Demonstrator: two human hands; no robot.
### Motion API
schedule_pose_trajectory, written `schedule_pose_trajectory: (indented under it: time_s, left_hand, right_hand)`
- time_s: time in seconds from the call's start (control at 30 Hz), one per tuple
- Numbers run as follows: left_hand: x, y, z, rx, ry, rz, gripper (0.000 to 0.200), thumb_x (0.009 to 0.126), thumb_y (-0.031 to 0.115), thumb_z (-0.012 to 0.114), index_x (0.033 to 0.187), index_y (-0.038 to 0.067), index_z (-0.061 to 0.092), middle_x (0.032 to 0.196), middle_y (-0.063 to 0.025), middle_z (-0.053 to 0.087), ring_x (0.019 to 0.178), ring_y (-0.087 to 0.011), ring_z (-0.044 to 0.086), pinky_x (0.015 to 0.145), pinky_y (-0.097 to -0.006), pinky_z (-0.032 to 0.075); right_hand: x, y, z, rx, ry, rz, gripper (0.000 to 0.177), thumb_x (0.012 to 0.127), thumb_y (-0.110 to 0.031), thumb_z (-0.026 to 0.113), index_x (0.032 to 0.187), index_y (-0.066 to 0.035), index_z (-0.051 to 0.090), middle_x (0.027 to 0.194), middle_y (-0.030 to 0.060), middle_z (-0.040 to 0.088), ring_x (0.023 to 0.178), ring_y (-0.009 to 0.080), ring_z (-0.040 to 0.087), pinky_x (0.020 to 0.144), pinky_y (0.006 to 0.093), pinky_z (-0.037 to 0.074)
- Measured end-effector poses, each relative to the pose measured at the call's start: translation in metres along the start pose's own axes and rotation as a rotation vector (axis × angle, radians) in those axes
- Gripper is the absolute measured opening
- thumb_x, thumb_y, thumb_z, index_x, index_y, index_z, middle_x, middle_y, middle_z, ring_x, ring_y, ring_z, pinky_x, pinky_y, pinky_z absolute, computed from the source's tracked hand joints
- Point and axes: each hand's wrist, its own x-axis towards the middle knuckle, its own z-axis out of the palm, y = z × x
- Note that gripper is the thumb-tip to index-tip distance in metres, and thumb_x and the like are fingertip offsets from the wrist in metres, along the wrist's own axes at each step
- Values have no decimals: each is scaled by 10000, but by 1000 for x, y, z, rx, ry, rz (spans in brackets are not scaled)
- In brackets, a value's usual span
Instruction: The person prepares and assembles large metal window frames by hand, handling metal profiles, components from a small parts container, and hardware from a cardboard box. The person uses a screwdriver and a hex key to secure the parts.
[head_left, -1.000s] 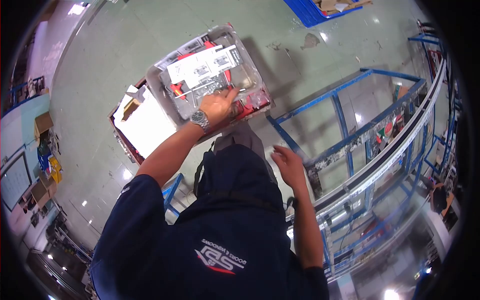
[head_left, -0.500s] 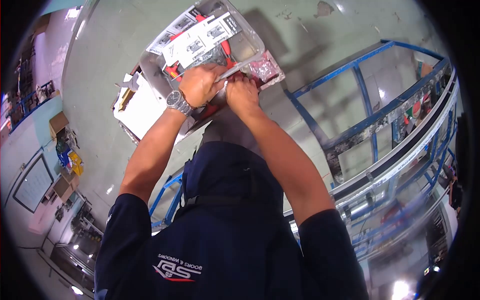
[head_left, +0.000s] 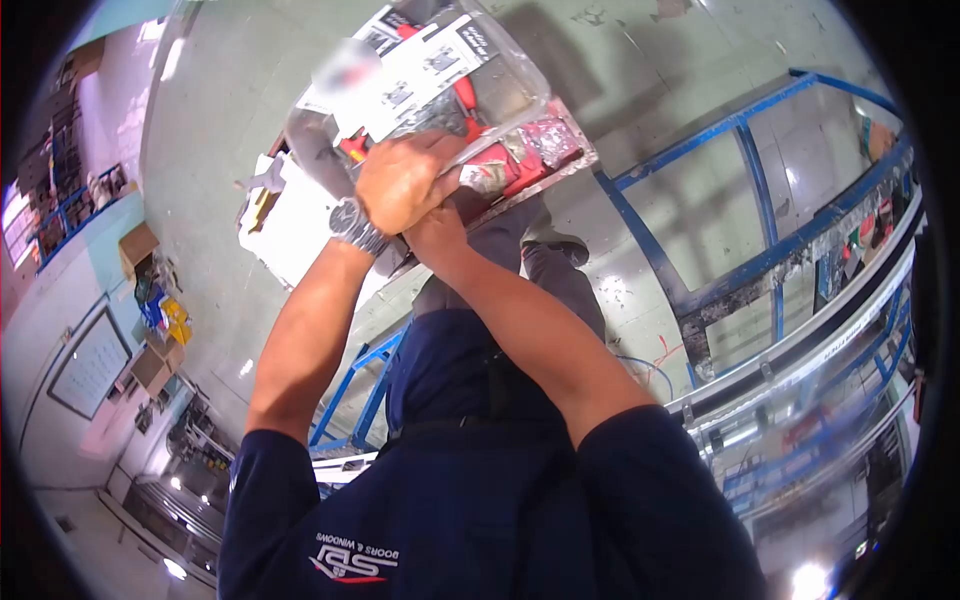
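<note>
My left hand, with a metal watch on its wrist, is closed on the near rim of a clear plastic bin. Printed sheets lie on top of the bin's contents, beside a red-handled tool. Just below it my right hand reaches toward the lower box under the bin. The left hand and the bin hide its fingers. Red packets show in that lower box, to the right of both hands.
A white surface extends left of the bin. Blue metal frames stand on the right, with a long rail nearby. Another blue frame is close to my left side. A whiteboard hangs at far left.
My right hand has moved left along the bin's near side and now sits beneath my left hand. More of the red packets shows. The whole view has shifted slightly.
</note>
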Motion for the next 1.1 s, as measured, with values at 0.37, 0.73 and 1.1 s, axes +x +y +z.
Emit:
schedule_pose_trajectory:
  time_s: [0.37, 0.73, 1.1]
  left_hand:
    - [-8, 7, 4, 59, 206, 43, 244, 810, 142, 694, 1026, 41, 644, 891, -136, 658, 775, -325, 656, 666, -398, 524]
    - [-5, 18, 27, 80, 196, -52, 277, 815, 166, 753, 1024, 8, 663, 832, -158, 686, 660, -267, 664, 649, -363, 531]
    - [-153, -34, -27, -321, 876, -641, 281, 943, 132, 658, 1198, 17, 632, 903, -99, 715, 779, -142, 682, 718, -273, 540]
  right_hand:
    - [27, 111, -129, -249, -158, 267, 214, 886, -155, 562, 998, -78, 727, 1013, 139, 668, 924, 285, 704, 762, 418, 570]
    - [7, 43, -151, 1627, 304, 668, 817, 851, -399, 752, 1396, 69, 362, 1165, 214, 633, 1122, 253, 596, 1001, 366, 437]
    - [8, 40, -158, 1386, 311, 1092, 319, 858, -165, 677, 1128, -8, 610, 982, 76, 631, 847, 172, 588, 726, 371, 496]
